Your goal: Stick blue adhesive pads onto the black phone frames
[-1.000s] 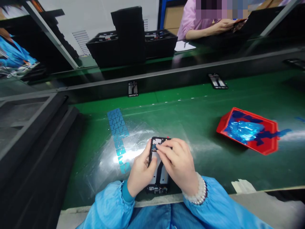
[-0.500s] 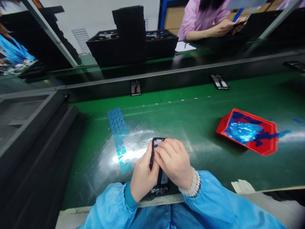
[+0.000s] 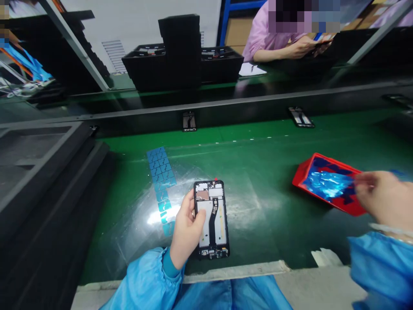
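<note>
My left hand [image 3: 187, 228] grips an opened smartphone [image 3: 208, 224] by its left edge, thumb over the inner face. The phone is tilted up, showing a black ribbon cable, pale panels and small boards at both ends. Over the right end of a red bin [image 3: 305, 172] is my right hand [image 3: 383, 196], slightly blurred, its fingers pinched together. Whatever is between those fingertips cannot be made out. Crumpled shiny blue film pieces [image 3: 329, 183] fill the bin, close to the fingertips.
A sheet of blue stickers [image 3: 161, 168] lies left of the phone on the green bench [image 3: 258, 172]. Two more opened phones [image 3: 189, 122] [image 3: 300, 117] rest along the back ledge. Black trays [image 3: 48, 146] are stacked at left. Across the divider, a person in a pink sleeve [image 3: 258, 38] sits.
My right hand has left the phone and moved right to the red bin. The left hand keeps hold of the phone, whose inside is now uncovered to view.
</note>
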A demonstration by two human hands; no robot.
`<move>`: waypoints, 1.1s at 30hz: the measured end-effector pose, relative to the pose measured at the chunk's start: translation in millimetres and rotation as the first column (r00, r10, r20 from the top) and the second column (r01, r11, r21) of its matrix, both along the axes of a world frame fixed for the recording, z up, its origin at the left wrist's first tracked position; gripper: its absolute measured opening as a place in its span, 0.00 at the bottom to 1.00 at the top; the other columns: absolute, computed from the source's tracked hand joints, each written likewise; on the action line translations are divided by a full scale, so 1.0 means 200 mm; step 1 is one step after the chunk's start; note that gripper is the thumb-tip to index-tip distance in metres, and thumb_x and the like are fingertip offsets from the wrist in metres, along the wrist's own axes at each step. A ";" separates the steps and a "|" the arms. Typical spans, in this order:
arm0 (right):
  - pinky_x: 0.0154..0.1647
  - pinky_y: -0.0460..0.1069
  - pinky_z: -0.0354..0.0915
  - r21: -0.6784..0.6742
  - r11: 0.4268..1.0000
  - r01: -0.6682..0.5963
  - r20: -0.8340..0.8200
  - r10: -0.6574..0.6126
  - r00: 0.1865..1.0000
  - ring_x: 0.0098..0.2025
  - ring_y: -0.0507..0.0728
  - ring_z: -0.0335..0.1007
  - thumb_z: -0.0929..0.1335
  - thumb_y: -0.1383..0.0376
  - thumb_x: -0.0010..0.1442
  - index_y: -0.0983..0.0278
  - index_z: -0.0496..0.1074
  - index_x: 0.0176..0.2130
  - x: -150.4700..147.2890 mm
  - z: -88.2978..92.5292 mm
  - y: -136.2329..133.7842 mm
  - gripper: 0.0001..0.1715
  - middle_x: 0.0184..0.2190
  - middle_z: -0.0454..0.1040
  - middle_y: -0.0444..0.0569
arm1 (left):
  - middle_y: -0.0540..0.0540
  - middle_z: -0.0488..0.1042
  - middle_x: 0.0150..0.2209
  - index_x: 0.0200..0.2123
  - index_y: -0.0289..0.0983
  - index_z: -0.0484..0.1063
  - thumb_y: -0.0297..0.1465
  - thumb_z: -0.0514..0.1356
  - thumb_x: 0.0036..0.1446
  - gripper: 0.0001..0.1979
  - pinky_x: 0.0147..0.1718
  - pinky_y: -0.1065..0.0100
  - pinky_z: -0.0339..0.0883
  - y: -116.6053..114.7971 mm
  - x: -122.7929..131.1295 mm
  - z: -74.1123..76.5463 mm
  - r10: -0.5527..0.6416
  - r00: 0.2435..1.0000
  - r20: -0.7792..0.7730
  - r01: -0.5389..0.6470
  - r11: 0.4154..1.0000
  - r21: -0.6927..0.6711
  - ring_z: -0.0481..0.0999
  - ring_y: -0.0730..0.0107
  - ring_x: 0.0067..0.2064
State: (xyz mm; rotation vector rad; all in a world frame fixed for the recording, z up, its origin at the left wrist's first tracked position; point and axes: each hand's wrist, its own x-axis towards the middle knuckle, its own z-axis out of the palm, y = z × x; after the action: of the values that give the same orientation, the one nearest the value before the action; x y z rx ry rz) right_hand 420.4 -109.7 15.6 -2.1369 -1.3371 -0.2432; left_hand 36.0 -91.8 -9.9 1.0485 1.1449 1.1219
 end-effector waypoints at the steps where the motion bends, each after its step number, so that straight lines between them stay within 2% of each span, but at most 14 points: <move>1: 0.22 0.53 0.44 -0.139 0.989 0.058 0.047 -0.052 0.998 0.33 0.63 0.69 0.64 0.60 0.55 0.59 0.72 0.29 0.06 0.01 0.00 0.09 0.25 0.66 0.53 | 0.41 0.72 0.51 0.54 0.36 0.59 0.26 0.56 0.53 0.24 0.52 0.66 0.65 -0.01 0.00 0.00 -0.007 1.000 0.005 0.007 1.000 0.007 0.71 0.65 0.53; 3: 0.21 0.53 0.45 -0.246 0.946 0.211 0.190 -0.166 0.968 0.37 0.65 0.70 0.63 0.60 0.56 0.59 0.73 0.32 0.03 0.04 0.00 0.11 0.26 0.68 0.55 | 0.41 0.73 0.51 0.54 0.36 0.60 0.26 0.57 0.53 0.23 0.51 0.66 0.66 -0.01 0.01 0.00 -0.007 1.000 0.008 0.007 1.000 0.015 0.72 0.65 0.52; 5: 0.22 0.54 0.50 -0.141 0.977 0.161 0.260 -0.120 0.958 0.40 0.66 0.68 0.60 0.60 0.60 0.58 0.73 0.37 -0.17 0.06 0.00 0.14 0.28 0.70 0.56 | 0.41 0.73 0.50 0.53 0.36 0.61 0.26 0.57 0.53 0.23 0.51 0.66 0.66 -0.02 0.02 0.00 -0.006 1.000 0.003 0.006 1.000 0.020 0.73 0.64 0.52; 7: 0.27 0.55 0.57 0.068 0.998 -0.013 0.283 -0.007 0.959 0.39 0.64 0.68 0.58 0.61 0.63 0.60 0.71 0.40 -0.46 0.07 0.00 0.15 0.31 0.71 0.55 | 0.41 0.74 0.49 0.53 0.36 0.61 0.26 0.57 0.53 0.22 0.50 0.65 0.67 -0.02 0.03 0.00 -0.017 1.000 -0.009 0.017 1.000 0.022 0.73 0.63 0.51; 8: 0.32 0.55 0.62 0.133 0.967 -0.216 0.287 0.171 0.942 0.38 0.62 0.68 0.59 0.64 0.62 0.62 0.71 0.41 -0.62 0.06 0.00 0.13 0.32 0.72 0.54 | 0.41 0.74 0.49 0.52 0.36 0.62 0.26 0.57 0.53 0.22 0.50 0.64 0.67 -0.02 0.03 0.00 -0.023 1.000 -0.016 0.023 0.999 0.025 0.73 0.62 0.52; 9: 0.35 0.55 0.64 0.159 0.886 -0.435 0.298 0.377 0.877 0.37 0.60 0.68 0.61 0.66 0.61 0.63 0.71 0.41 -0.76 0.05 0.00 0.12 0.33 0.72 0.53 | 0.41 0.74 0.49 0.53 0.36 0.62 0.27 0.57 0.53 0.22 0.51 0.64 0.66 -0.02 0.03 -0.01 -0.028 0.999 -0.022 0.028 0.999 0.030 0.72 0.62 0.52; 10: 0.38 0.54 0.65 0.106 0.810 -0.577 0.283 0.532 0.798 0.39 0.59 0.67 0.61 0.68 0.61 0.63 0.71 0.43 -0.89 0.03 0.00 0.12 0.36 0.72 0.52 | 0.42 0.74 0.49 0.53 0.36 0.62 0.27 0.57 0.53 0.22 0.51 0.64 0.66 -0.02 0.03 -0.01 -0.031 0.999 -0.030 0.032 0.999 0.038 0.72 0.62 0.53; 12: 0.40 0.53 0.65 0.010 0.714 -0.700 0.246 0.677 0.694 0.41 0.58 0.65 0.61 0.70 0.61 0.63 0.70 0.48 -1.09 -0.02 0.01 0.16 0.39 0.72 0.52 | 0.42 0.72 0.51 0.54 0.37 0.62 0.27 0.57 0.54 0.22 0.54 0.64 0.64 -0.03 0.03 -0.03 -0.021 0.998 -0.058 0.025 0.998 0.061 0.69 0.62 0.55; 14: 0.42 0.53 0.64 -0.041 0.706 -0.707 0.228 0.696 0.681 0.44 0.59 0.62 0.59 0.71 0.62 0.63 0.68 0.51 -1.20 -0.07 0.01 0.20 0.42 0.71 0.54 | 0.43 0.70 0.54 0.55 0.38 0.61 0.28 0.56 0.55 0.22 0.55 0.64 0.62 -0.04 0.02 -0.04 0.006 0.994 -0.105 0.002 0.997 0.081 0.66 0.63 0.57; 17: 0.43 0.54 0.63 -0.018 0.759 -0.651 0.219 0.639 0.738 0.46 0.60 0.60 0.58 0.71 0.62 0.66 0.69 0.51 -1.27 -0.11 -0.01 0.21 0.41 0.70 0.55 | 0.44 0.68 0.56 0.56 0.39 0.62 0.30 0.56 0.57 0.22 0.56 0.65 0.61 -0.06 0.02 -0.06 0.023 0.985 -0.172 -0.004 0.994 0.106 0.64 0.63 0.59; 20: 0.44 0.55 0.61 0.003 0.813 -0.582 0.202 0.570 0.797 0.45 0.61 0.59 0.57 0.71 0.62 0.68 0.70 0.49 -1.29 -0.10 -0.04 0.20 0.38 0.70 0.56 | 0.45 0.69 0.55 0.57 0.38 0.62 0.30 0.55 0.58 0.22 0.54 0.67 0.63 -0.08 0.02 -0.07 0.009 0.977 -0.214 0.020 0.991 0.133 0.66 0.64 0.58; 22: 0.45 0.56 0.60 0.000 0.819 -0.574 0.217 0.561 0.799 0.45 0.61 0.59 0.57 0.71 0.62 0.69 0.71 0.48 -1.30 -0.08 -0.06 0.20 0.38 0.70 0.56 | 0.45 0.70 0.54 0.57 0.38 0.62 0.31 0.55 0.58 0.22 0.53 0.67 0.65 -0.08 0.02 -0.07 0.026 0.969 -0.245 0.010 0.989 0.145 0.69 0.64 0.55; 28: 0.49 0.55 0.58 0.024 0.730 -0.683 0.252 0.656 0.711 0.48 0.60 0.59 0.58 0.73 0.62 0.64 0.71 0.48 -1.23 -0.06 -0.03 0.19 0.41 0.70 0.53 | 0.42 0.72 0.52 0.58 0.36 0.61 0.32 0.55 0.58 0.24 0.53 0.64 0.65 -0.07 0.02 -0.05 0.040 0.958 -0.285 0.008 0.986 0.164 0.68 0.61 0.56; 33: 0.54 0.58 0.55 0.004 0.592 -0.806 0.377 0.746 0.550 0.53 0.61 0.55 0.62 0.70 0.61 0.59 0.71 0.47 -1.13 -0.04 0.06 0.17 0.47 0.69 0.49 | 0.43 0.70 0.55 0.58 0.35 0.60 0.30 0.54 0.59 0.24 0.55 0.65 0.62 -0.05 0.00 -0.05 -0.019 0.978 -0.207 0.053 0.986 0.159 0.65 0.63 0.58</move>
State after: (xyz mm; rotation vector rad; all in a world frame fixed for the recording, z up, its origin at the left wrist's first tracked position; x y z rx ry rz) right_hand 194.6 -98.0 6.8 -1.1736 -2.2438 -0.3449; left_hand 35.7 -102.7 -19.0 1.3324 1.2048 1.1122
